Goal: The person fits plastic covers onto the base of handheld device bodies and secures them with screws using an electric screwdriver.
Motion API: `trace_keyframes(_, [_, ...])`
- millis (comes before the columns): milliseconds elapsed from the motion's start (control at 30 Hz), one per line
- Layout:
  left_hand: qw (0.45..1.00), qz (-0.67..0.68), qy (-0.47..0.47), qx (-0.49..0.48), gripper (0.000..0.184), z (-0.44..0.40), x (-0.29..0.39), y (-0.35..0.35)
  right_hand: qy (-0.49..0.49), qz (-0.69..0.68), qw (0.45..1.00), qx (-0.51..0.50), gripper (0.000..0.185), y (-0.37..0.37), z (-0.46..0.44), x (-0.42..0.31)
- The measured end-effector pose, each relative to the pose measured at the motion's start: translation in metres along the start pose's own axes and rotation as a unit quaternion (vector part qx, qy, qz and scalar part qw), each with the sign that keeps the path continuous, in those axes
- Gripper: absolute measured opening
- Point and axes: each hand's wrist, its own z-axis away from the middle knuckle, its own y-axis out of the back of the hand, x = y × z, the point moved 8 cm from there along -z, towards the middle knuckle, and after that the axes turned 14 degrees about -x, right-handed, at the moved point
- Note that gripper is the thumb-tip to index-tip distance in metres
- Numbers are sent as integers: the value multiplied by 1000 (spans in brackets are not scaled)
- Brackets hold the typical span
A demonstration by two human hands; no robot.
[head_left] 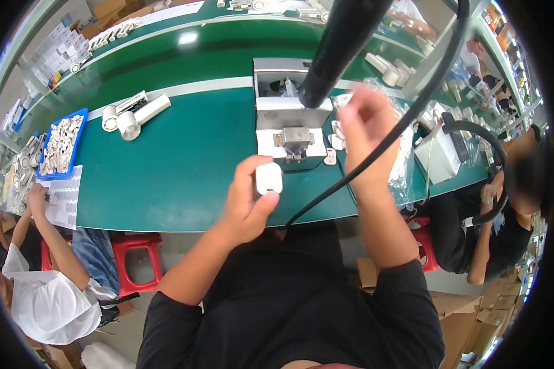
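My left hand point(247, 206) holds a small white rounded part point(269, 178) between thumb and fingers, above the front edge of the green table point(166, 184). Just beyond it stands a grey machine point(293, 114) with a metal fixture point(296, 140) at its front. My right hand point(369, 123) is raised to the right of the machine, near small white parts point(337, 136) and a clear plastic bag point(403, 157). It is blurred, and whether its fingers hold anything cannot be made out. A small white piece point(330, 157) lies beside the machine.
A black tube point(345, 49) and a black cable point(388, 138) cross the view ahead. White handheld fans point(129, 123) and a blue tray point(79, 138) of small parts lie at the left. A white box point(437, 157) stands at the right. Other people sit on both sides.
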Motion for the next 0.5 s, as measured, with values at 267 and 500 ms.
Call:
trace_keyframes(267, [995, -38, -55, 71, 56, -1, -8, 9, -5, -165, 979, -121, 42, -43, -76, -16])
trace_keyframes(500, [994, -36, -54, 85, 58, 1, -9, 10, -58, -222, 966, -122, 33, -50, -43, 32])
